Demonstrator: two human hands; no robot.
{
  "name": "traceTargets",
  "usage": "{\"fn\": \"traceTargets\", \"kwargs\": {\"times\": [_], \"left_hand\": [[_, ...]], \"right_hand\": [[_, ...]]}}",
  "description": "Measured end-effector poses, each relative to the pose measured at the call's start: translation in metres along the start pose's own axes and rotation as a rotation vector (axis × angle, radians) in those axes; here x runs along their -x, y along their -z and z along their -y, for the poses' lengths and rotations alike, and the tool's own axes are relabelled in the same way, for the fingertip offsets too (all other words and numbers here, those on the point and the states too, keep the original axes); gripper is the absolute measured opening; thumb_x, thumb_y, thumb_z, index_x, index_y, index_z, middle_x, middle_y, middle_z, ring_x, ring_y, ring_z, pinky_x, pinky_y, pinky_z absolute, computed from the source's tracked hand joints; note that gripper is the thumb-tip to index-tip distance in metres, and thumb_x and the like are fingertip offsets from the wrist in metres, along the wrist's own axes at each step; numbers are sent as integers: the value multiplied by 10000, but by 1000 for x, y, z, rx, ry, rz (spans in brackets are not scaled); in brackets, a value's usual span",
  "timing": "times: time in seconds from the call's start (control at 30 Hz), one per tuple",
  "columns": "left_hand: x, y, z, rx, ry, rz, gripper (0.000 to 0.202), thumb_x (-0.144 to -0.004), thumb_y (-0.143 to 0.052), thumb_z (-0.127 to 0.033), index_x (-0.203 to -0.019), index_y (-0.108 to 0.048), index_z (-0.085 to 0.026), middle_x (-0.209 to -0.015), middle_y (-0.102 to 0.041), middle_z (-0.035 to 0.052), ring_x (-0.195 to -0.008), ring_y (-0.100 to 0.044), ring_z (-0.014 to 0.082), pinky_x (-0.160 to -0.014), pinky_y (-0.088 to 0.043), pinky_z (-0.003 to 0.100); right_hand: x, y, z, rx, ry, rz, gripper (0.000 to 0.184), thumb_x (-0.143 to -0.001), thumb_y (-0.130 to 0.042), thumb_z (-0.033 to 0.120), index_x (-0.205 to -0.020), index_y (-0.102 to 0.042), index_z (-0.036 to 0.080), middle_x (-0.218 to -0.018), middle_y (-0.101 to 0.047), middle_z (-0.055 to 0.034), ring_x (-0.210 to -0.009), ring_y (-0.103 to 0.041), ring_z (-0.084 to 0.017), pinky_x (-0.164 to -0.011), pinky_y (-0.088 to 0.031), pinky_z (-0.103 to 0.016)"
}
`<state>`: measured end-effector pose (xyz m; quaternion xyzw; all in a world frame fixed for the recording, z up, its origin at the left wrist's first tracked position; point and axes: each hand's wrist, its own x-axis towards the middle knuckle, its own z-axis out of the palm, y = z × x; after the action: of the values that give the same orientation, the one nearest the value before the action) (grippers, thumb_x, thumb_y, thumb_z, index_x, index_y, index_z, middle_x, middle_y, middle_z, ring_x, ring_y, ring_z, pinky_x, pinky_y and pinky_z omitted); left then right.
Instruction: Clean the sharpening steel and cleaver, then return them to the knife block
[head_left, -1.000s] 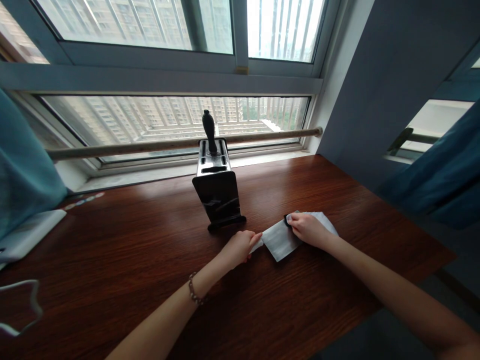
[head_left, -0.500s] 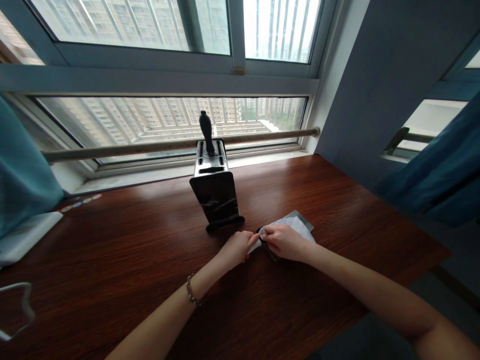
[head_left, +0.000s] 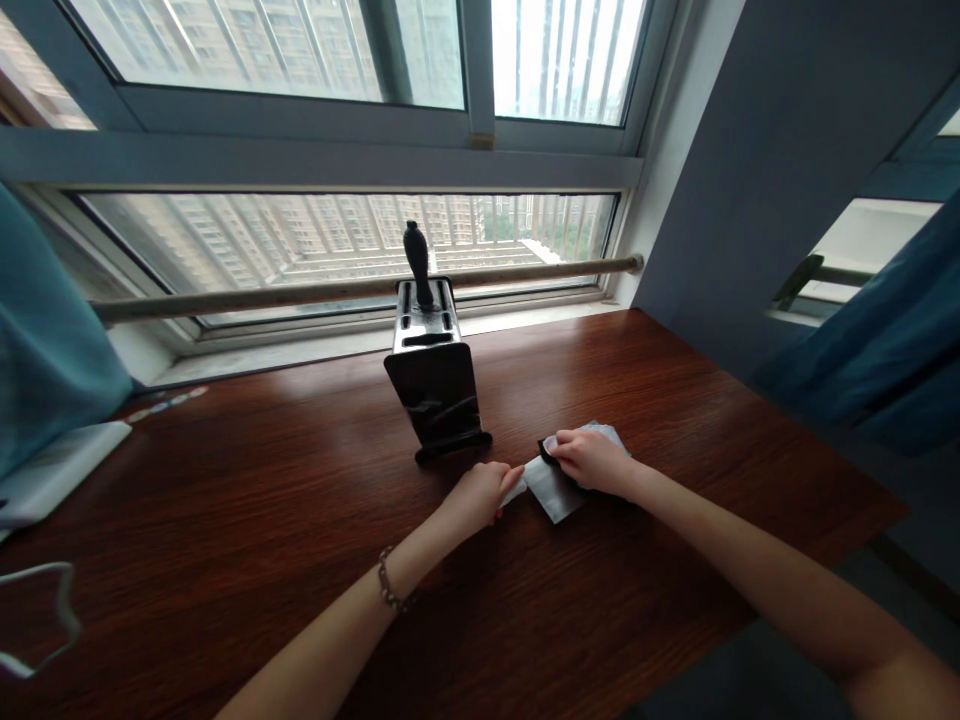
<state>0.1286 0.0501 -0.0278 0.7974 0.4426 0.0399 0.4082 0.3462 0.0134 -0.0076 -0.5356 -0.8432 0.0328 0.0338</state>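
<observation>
My left hand (head_left: 480,495) is closed around the pale handle of a cleaver (head_left: 556,495), whose broad grey blade points right, low over the table. My right hand (head_left: 592,460) is closed on a white cloth (head_left: 607,432) and presses it against the far part of the blade. A small black patch shows at the fingertips; I cannot tell what it belongs to. Just beyond my left hand stands a black and silver knife block (head_left: 433,395) with one black-handled tool (head_left: 417,262) upright in its top.
The brown wooden table (head_left: 300,520) ends at a window with a horizontal rail (head_left: 315,297). At the left lie a white flat object (head_left: 71,465) and a white wire-like loop (head_left: 67,610). Blue curtains (head_left: 885,340) hang at the right, another at the left.
My right hand has slid the cloth to the right and away from the handle, uncovering the near part of the blade. My left hand stays on the handle.
</observation>
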Motion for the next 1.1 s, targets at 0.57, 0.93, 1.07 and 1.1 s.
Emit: {"fn": "traceTargets", "kwargs": {"times": [0.57, 0.93, 1.07, 1.1], "left_hand": [[1, 1, 1, 4, 17, -5, 599, -828, -226, -645, -741, -553, -150, -511, -545, 18, -363, -487, 120, -392, -324, 220], [3, 2, -1, -28, 12, -10, 596, -836, -217, -632, -741, -557, -152, -513, -547, 22, -368, -498, 127, -394, -336, 224], [1, 1, 0, -30, 7, -15, 581, -841, -224, -619, -731, -553, -152, -512, -543, 21, -362, -498, 124, -382, -330, 216], [1, 1, 0, -29, 5, -16, 578, -843, -225, -614, -730, -553, -152, -513, -542, 21, -363, -498, 123, -381, -330, 214]], "right_hand": [[26, -2, -92, -69, -225, -18, 305, -851, -384, 280, -889, -680, 214, -832, -605, -40, -785, -560, -124, -726, -381, -235], [41, -8, -103, -190, -240, -149, 326, -851, -397, 305, -927, -693, 192, -815, -619, -49, -775, -566, -133, -735, -403, -244], [45, -16, -114, -531, -384, -243, 327, -814, -472, 389, -925, -702, 185, -844, -653, -48, -797, -586, -150, -738, -419, -262], [46, -19, -118, -650, -429, -253, 337, -788, -511, 415, -935, -701, 178, -872, -664, -52, -825, -593, -163, -752, -423, -271]]}}
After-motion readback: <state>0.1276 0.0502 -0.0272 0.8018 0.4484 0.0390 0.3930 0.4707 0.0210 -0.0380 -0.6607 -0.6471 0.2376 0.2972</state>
